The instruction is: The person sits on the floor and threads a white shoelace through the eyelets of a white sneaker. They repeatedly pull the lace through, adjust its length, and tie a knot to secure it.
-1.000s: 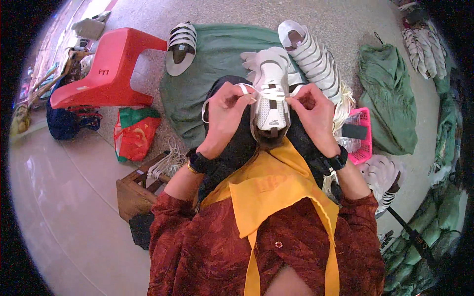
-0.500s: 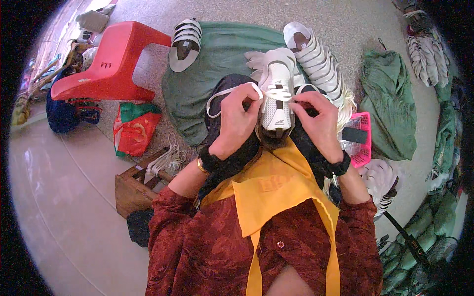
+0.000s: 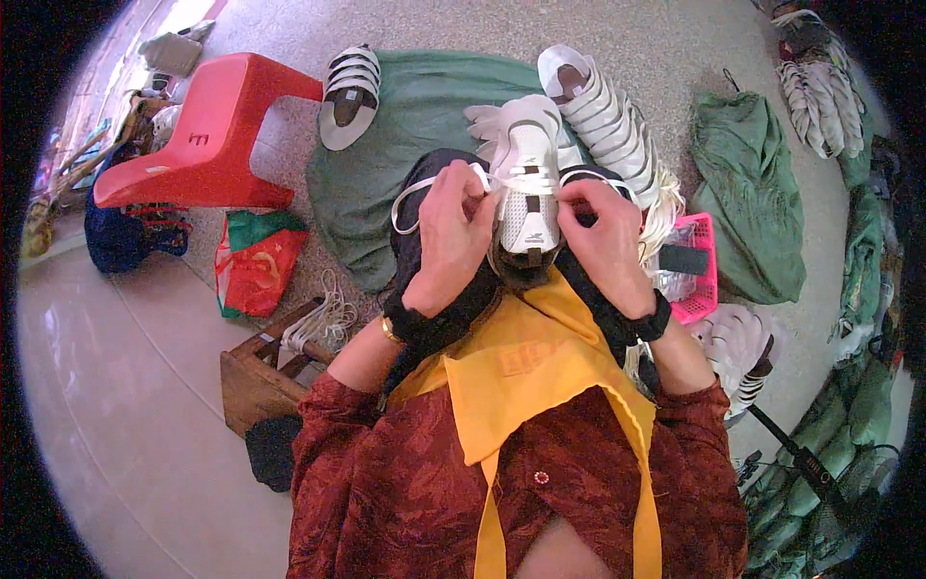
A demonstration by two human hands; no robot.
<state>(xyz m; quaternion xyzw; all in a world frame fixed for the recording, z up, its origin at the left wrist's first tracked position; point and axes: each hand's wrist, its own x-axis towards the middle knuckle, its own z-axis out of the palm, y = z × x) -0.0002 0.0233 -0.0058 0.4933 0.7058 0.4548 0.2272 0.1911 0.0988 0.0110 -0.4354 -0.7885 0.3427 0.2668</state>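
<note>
Between my knees a white shoe upper (image 3: 526,220) stands with its dark heel opening toward me. White shoelace (image 3: 529,182) crosses its tongue. My left hand (image 3: 449,232) pinches the lace at the upper's left side, and a loose loop of it hangs out to the left. At the right side, my right hand (image 3: 608,241) is closed with thumb and fingertips together on the lace, close against the eyelet edge. More white pieces show behind the upper, partly hidden by it.
Stacked white shoe uppers (image 3: 612,125) lie on a green cloth (image 3: 424,96). A pink basket (image 3: 707,270) sits to the right. Leftward are a red plastic chair (image 3: 207,135), a red and green bag (image 3: 260,261) and a wooden stool (image 3: 256,381) with laces on it.
The whole view has shifted slightly. Both hands keep their pinch on the lace beside the upper, with hardly any movement between them.
</note>
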